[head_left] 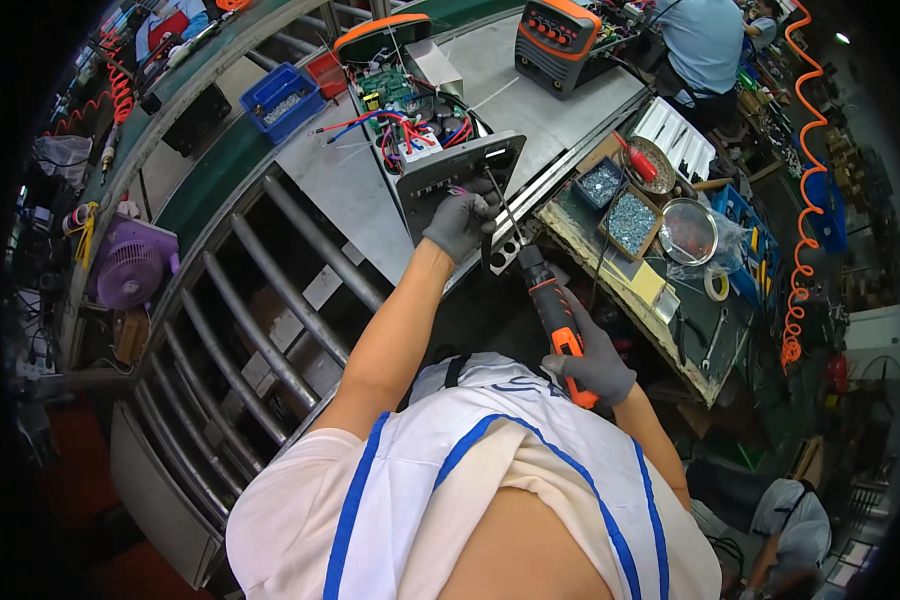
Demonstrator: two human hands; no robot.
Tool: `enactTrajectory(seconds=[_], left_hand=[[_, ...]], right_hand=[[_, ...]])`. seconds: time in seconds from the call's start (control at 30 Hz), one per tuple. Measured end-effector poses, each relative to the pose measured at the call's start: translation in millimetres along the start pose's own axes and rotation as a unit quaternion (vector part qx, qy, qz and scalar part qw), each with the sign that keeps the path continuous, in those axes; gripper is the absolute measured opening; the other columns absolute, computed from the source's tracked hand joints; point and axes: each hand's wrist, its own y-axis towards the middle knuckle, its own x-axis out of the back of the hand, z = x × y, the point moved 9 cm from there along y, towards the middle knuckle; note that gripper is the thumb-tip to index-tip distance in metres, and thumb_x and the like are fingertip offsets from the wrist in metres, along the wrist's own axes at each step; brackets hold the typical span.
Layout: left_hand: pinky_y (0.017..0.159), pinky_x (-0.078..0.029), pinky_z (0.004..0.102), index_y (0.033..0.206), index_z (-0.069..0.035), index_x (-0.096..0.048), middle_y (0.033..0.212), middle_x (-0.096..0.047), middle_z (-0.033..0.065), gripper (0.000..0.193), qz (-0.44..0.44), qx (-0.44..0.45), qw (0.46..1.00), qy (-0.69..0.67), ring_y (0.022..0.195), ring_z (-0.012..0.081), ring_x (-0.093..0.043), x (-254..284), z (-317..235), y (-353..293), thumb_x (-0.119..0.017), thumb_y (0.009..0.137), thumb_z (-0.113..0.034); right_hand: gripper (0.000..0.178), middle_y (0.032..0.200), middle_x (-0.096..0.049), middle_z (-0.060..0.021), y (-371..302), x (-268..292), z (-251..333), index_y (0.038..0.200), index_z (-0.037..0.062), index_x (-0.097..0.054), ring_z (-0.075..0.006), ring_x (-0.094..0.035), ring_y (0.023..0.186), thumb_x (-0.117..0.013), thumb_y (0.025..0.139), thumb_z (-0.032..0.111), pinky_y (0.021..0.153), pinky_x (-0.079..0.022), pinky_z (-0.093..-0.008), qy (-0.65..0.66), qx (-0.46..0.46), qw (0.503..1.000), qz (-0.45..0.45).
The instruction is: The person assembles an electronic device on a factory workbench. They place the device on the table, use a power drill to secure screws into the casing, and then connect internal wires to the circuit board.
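Observation:
My right hand (602, 362), in a grey glove, is wrapped round an orange and black power screwdriver (554, 306). Its long thin bit points up and left to the dark end panel (432, 190) of an opened machine. My left hand (458, 224), gloved too, is at that panel beside the bit, fingers curled together. What they hold, if anything, is too small to make out. Behind the panel the machine's inside shows a green circuit board (388, 86), red and blue wires (402, 124) and a white block (419, 148).
A blue bin (282, 102) of small parts stands left of the machine, by metal rollers (300, 232). At the right a bench holds boxes of screws (631, 222), a round dish (688, 232) and a wrench (715, 338). A second orange-trimmed machine (558, 45) stands beyond; a person (705, 45) works there.

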Motion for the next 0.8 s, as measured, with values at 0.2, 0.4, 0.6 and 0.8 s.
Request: enactTrajectory(seconds=[0.2, 0.4, 0.6, 0.8], left_hand=[[0.054, -0.042, 0.0261, 0.104, -0.001, -0.054, 0.085, -0.054, 0.0082, 0.019, -0.074, -0.027, 0.994, 0.074, 0.067, 0.0150, -0.050, -10.2, -0.9, -11.4, -0.046, 0.087, -0.004], [0.052, -0.040, 0.0243, 0.105, -0.002, -0.054, 0.084, -0.055, 0.0086, 0.019, -0.098, -0.032, 0.994, 0.041, 0.065, 0.0138, -0.049, 0.4, -0.6, -4.4, -0.040, 0.096, -0.010], [0.046, -0.036, 0.0228, 0.096, -0.004, -0.052, 0.079, -0.055, 0.0079, 0.013, -0.187, -0.032, 0.981, 0.034, 0.059, 0.0126, -0.047, 18.4, 1.8, 6.7, -0.040, 0.095, -0.010], [0.040, -0.034, 0.0249, 0.086, -0.007, -0.053, 0.066, -0.057, 0.0055, 0.008, -0.373, -0.111, 0.920, 0.048, 0.047, 0.0121, -0.045, 31.0, 11.2, 9.0, -0.048, 0.090, -0.011]], right_hand=[[0.098, 0.082, -0.055, -0.0071, -4.4, -3.5, -0.9, 0.146, 0.0135, -0.020, -0.0133, -0.055, 0.067, -0.071, 0.063, 0.007, 0.060, -0.048, -0.0286, 0.138, -0.052, 0.988, 0.039], [0.101, 0.077, -0.055, -0.0071, -13.9, 2.2, -0.2, 0.146, 0.0127, -0.019, -0.0138, -0.055, 0.063, -0.071, 0.060, 0.006, 0.058, -0.048, -0.0285, 0.156, -0.056, 0.985, 0.046], [0.103, 0.086, -0.055, -0.0061, -40.5, 14.4, -10.7, 0.146, 0.0120, -0.020, -0.0130, -0.055, 0.070, -0.072, 0.057, 0.009, 0.063, -0.048, -0.0276, 0.127, -0.061, 0.989, 0.039], [0.104, 0.103, -0.052, -0.0070, -48.9, 13.0, -14.1, 0.146, 0.0110, -0.021, -0.0124, -0.054, 0.077, -0.074, 0.056, 0.012, 0.071, -0.047, -0.0267, 0.113, -0.053, 0.992, 0.037]])
